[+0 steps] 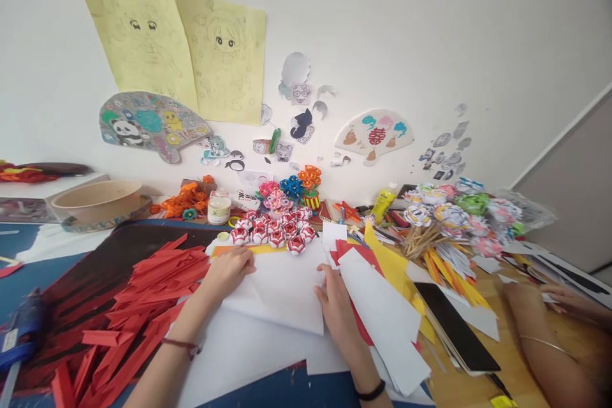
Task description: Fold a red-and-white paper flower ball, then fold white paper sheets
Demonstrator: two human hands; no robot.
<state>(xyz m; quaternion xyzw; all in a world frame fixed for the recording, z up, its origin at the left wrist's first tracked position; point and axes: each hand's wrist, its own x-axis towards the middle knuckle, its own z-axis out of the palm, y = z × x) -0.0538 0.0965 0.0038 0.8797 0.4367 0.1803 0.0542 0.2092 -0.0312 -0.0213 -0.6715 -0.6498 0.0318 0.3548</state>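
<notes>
At the left end I see a blue glue gun point(21, 331), then a heap of red folded strips point(143, 293) on the dark mat point(71, 293). Next comes the person's left hand point(233, 271), resting on the upper left part of a white sheet point(282, 293), its fingers close together. This sheet lies in the middle, between the two hands, over a larger white paper point(243, 350). The right hand point(335, 299) is at its right edge, the thumb spread apart from the forefinger.

To handle this sheet well, I think the left hand should press firmly but flat, while the right one evens the edge slowly, without a crease. The red-and-white paper flowers point(275, 233) stand just behind, so it would be wise not to push the sheet against them.

I cannot tell if the left fingertips pinch anything, because they bend down out of sight. An orange sheet point(262, 248) is mostly covered. Farther right, a dark phone-like object point(456, 328) shows no readable screen, and a co-worker's arm point(530, 325) is cut by the frame; what those fingers hold is hard to make out.
</notes>
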